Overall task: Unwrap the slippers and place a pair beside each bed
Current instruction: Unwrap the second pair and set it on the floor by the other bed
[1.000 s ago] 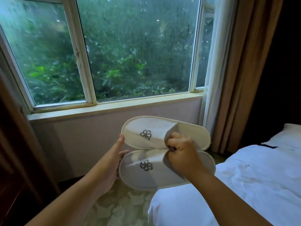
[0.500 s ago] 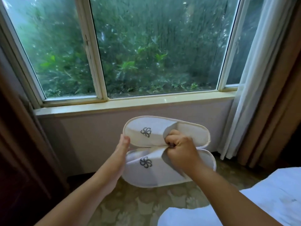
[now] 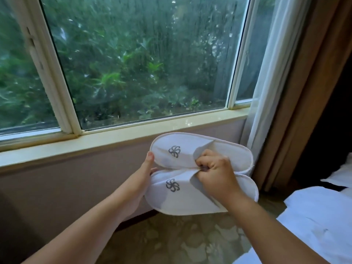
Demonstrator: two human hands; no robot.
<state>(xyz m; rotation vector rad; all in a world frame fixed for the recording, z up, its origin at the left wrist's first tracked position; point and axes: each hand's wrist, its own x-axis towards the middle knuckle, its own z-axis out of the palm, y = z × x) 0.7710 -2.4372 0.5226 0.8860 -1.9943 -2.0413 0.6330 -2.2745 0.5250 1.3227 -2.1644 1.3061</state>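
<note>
Right hand (image 3: 216, 174) fisted — pinching slippers (image 3: 182, 199) together, left hand (image 3: 146, 172) gripping their toes.

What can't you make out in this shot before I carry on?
Head view:
- What the right hand pinches between the slippers: hidden by its curled fingers.
- Fingers of the left hand: behind the slippers' toes.
- Bed: cut off by right and bottom edges.
- Any wrapper: cannot tell.

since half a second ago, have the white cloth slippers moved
Yes: the white cloth slippers shifted right along the cream windowsill, now overlapping the sheer white curtain.
</note>
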